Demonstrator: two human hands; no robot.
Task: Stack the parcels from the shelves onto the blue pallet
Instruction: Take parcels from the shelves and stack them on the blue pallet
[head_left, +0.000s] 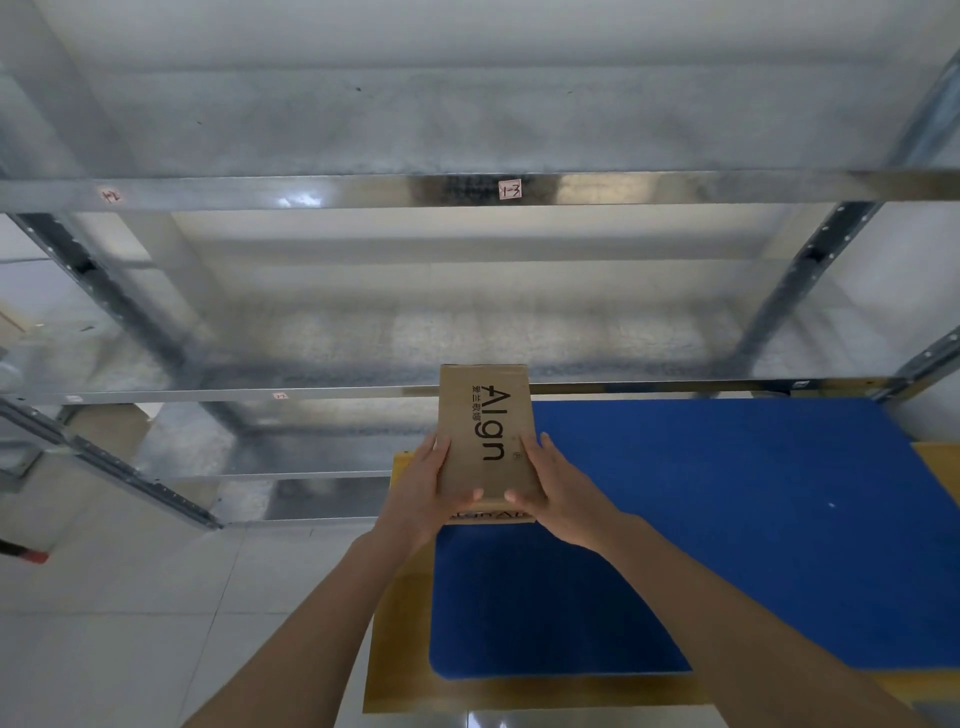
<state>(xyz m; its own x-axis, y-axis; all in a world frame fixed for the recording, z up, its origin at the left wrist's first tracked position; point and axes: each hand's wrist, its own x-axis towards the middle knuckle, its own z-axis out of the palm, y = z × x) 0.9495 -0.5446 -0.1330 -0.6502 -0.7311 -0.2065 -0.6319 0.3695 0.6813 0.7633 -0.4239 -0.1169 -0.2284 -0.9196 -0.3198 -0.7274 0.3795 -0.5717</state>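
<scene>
A cardboard parcel (485, 434) is gripped by the left hand (423, 491) and right hand (558, 491) above the blue pallet's (727, 519) near-left corner, evidently mid-carry, with lowering flat judged next.

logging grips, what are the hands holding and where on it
Both hands, left and right, grip one cardboard parcel by its near end, one on each side.
</scene>
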